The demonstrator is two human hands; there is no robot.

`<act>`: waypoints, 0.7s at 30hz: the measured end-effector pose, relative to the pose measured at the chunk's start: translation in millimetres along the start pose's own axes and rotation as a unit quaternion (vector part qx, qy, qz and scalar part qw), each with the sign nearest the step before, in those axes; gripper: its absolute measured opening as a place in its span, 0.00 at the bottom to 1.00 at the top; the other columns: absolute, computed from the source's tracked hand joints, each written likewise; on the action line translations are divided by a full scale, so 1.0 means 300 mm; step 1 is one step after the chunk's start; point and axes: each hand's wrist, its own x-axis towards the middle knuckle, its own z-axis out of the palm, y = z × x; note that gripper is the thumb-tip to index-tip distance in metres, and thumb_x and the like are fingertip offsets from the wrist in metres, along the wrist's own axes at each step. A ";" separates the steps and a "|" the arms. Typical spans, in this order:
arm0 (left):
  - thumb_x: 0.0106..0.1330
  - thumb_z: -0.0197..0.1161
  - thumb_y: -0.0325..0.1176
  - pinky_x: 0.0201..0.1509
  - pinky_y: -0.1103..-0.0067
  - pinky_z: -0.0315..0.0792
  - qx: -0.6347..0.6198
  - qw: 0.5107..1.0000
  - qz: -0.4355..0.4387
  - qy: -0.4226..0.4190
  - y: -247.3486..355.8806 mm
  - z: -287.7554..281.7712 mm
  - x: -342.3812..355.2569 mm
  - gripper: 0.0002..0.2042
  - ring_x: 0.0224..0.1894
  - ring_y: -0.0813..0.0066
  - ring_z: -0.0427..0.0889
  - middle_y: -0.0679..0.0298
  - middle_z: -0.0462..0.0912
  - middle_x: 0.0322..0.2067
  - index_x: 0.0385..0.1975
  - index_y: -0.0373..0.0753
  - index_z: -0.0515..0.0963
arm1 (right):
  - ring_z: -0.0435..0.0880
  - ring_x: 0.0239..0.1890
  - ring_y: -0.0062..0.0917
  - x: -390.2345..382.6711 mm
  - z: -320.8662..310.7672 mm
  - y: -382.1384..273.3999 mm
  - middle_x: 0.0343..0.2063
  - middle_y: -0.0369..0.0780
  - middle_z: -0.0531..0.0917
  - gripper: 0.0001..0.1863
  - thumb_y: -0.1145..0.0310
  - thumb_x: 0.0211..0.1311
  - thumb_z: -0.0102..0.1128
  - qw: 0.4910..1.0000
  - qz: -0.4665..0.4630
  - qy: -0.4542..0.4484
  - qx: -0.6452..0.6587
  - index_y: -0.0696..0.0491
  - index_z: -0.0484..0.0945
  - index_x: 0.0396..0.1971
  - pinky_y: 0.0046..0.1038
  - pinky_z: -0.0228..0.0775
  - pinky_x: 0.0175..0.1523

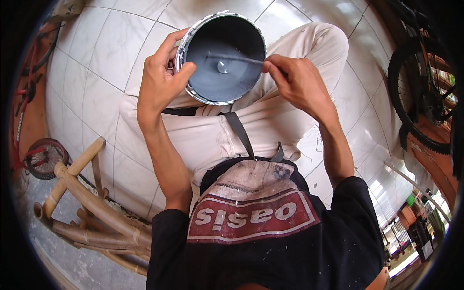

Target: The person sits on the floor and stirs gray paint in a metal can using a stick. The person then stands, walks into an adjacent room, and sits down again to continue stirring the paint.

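A round paint can [182,75] with grey paint [217,82] in it is tilted toward me above my crossed legs. My left hand [164,72] grips the can by its left side, thumb over the rim and fingers round the outside. Between the thumb and fingers of my right hand [295,79], at the can's right rim, is a thin dark stirring stick [237,59]. The stick reaches across the opening, and its far end lies at or in the paint near the middle. A bright reflection shows on the paint's surface.
I sit on white floor tiles [96,53]. A bamboo frame [96,208] stands at lower left, with a small red-rimmed wheel [46,157] beyond it. A bicycle wheel [418,92] is at the right, and a long thin pole [418,181] leans at lower right.
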 end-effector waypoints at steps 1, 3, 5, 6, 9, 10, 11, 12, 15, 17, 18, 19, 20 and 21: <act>0.60 0.63 0.25 0.33 0.82 0.71 -0.010 1.000 0.002 0.003 0.003 0.005 0.003 0.30 0.26 0.85 0.71 0.64 0.87 0.26 0.68 0.36 0.80 | 0.87 0.29 0.51 0.005 -0.009 -0.005 0.24 0.52 0.86 0.12 0.65 0.79 0.63 0.999 0.031 0.019 0.002 0.57 0.90 0.41 0.47 0.77 0.38; 0.61 0.63 0.25 0.34 0.82 0.71 -0.005 1.000 0.001 -0.001 0.007 0.004 0.003 0.30 0.26 0.85 0.72 0.64 0.87 0.26 0.68 0.36 0.80 | 0.86 0.28 0.52 -0.005 0.013 0.015 0.23 0.52 0.84 0.12 0.65 0.79 0.64 0.998 -0.003 0.006 -0.061 0.57 0.89 0.41 0.47 0.77 0.38; 0.61 0.63 0.25 0.34 0.82 0.72 0.025 1.000 -0.005 -0.014 0.014 -0.004 0.002 0.30 0.26 0.85 0.72 0.64 0.87 0.26 0.68 0.36 0.80 | 0.85 0.27 0.52 -0.018 0.025 0.029 0.22 0.51 0.84 0.11 0.65 0.79 0.64 0.996 -0.067 -0.040 -0.044 0.57 0.89 0.40 0.47 0.76 0.37; 0.61 0.63 0.25 0.34 0.82 0.72 0.018 1.000 -0.004 -0.012 0.011 -0.004 0.000 0.30 0.26 0.85 0.72 0.64 0.87 0.26 0.68 0.36 0.80 | 0.85 0.27 0.52 -0.011 0.019 0.016 0.21 0.51 0.84 0.12 0.66 0.79 0.63 0.998 -0.056 -0.033 0.020 0.57 0.88 0.38 0.48 0.76 0.36; 0.61 0.63 0.25 0.34 0.82 0.72 -0.002 1.000 -0.002 -0.007 0.008 0.002 0.001 0.30 0.26 0.85 0.72 0.64 0.87 0.26 0.68 0.36 0.80 | 0.85 0.29 0.51 -0.004 -0.014 -0.028 0.22 0.51 0.84 0.12 0.66 0.79 0.63 0.996 0.033 0.030 -0.079 0.58 0.88 0.38 0.47 0.75 0.38; 0.60 0.63 0.25 0.34 0.82 0.72 -0.008 1.000 -0.003 -0.008 0.009 0.005 0.000 0.30 0.26 0.85 0.72 0.64 0.87 0.26 0.68 0.36 0.80 | 0.85 0.28 0.50 -0.012 -0.007 -0.025 0.21 0.51 0.83 0.12 0.66 0.78 0.63 0.993 0.021 -0.001 -0.120 0.57 0.88 0.38 0.47 0.75 0.37; 0.60 0.63 0.25 0.34 0.82 0.72 -0.013 1.000 -0.004 -0.008 0.010 0.007 0.000 0.30 0.26 0.85 0.72 0.64 0.87 0.26 0.68 0.36 0.80 | 0.85 0.27 0.50 -0.018 0.005 -0.020 0.21 0.51 0.82 0.11 0.66 0.78 0.63 0.997 -0.005 -0.019 -0.077 0.57 0.88 0.38 0.47 0.75 0.37; 0.60 0.63 0.25 0.34 0.82 0.72 -0.008 1.000 -0.001 -0.008 0.009 0.006 0.002 0.30 0.26 0.85 0.72 0.64 0.87 0.27 0.68 0.36 0.80 | 0.85 0.26 0.50 -0.016 0.010 -0.017 0.20 0.50 0.82 0.11 0.66 0.78 0.63 0.998 -0.032 -0.035 -0.036 0.57 0.88 0.37 0.47 0.75 0.36; 0.60 0.63 0.24 0.35 0.82 0.73 -0.004 1.000 -0.002 -0.008 0.015 0.002 0.000 0.30 0.27 0.85 0.73 0.64 0.88 0.28 0.68 0.36 0.80 | 0.83 0.25 0.50 -0.004 -0.005 -0.021 0.20 0.51 0.82 0.11 0.67 0.78 0.63 0.999 -0.016 -0.030 0.019 0.57 0.88 0.37 0.47 0.73 0.35; 0.61 0.63 0.24 0.35 0.82 0.73 -0.016 1.000 -0.015 -0.010 0.026 0.004 0.000 0.30 0.27 0.85 0.73 0.64 0.88 0.29 0.68 0.36 0.80 | 0.81 0.24 0.49 -0.007 0.008 -0.003 0.20 0.50 0.81 0.11 0.67 0.78 0.63 0.998 -0.004 0.017 -0.053 0.57 0.88 0.38 0.45 0.71 0.34; 0.61 0.63 0.24 0.36 0.82 0.74 -0.009 1.000 -0.012 -0.011 0.028 0.002 -0.001 0.30 0.28 0.85 0.74 0.64 0.89 0.29 0.68 0.36 0.80 | 0.87 0.32 0.53 -0.010 -0.003 -0.011 0.24 0.52 0.85 0.14 0.64 0.79 0.61 0.997 -0.021 -0.048 -0.052 0.57 0.87 0.35 0.50 0.77 0.40; 0.61 0.63 0.24 0.36 0.82 0.74 -0.001 1.000 -0.010 -0.012 0.028 0.000 -0.003 0.30 0.28 0.86 0.74 0.64 0.89 0.29 0.68 0.36 0.80 | 0.87 0.31 0.53 -0.005 -0.014 -0.023 0.24 0.52 0.85 0.14 0.64 0.79 0.61 0.998 -0.010 -0.065 -0.010 0.58 0.86 0.35 0.50 0.77 0.39; 0.61 0.63 0.24 0.37 0.82 0.74 0.007 1.000 -0.008 -0.013 0.028 -0.002 -0.001 0.30 0.29 0.86 0.74 0.64 0.89 0.29 0.68 0.36 0.80 | 0.87 0.31 0.52 0.004 -0.024 -0.040 0.24 0.52 0.85 0.14 0.64 0.79 0.62 0.996 0.000 -0.082 0.033 0.58 0.86 0.35 0.50 0.77 0.38; 0.61 0.63 0.24 0.37 0.82 0.74 0.006 1.000 -0.008 -0.011 0.027 -0.001 -0.003 0.30 0.29 0.86 0.75 0.64 0.89 0.30 0.68 0.36 0.80 | 0.87 0.30 0.52 0.004 -0.030 -0.051 0.23 0.52 0.85 0.15 0.64 0.79 0.62 0.992 0.010 -0.104 0.075 0.58 0.86 0.34 0.50 0.77 0.38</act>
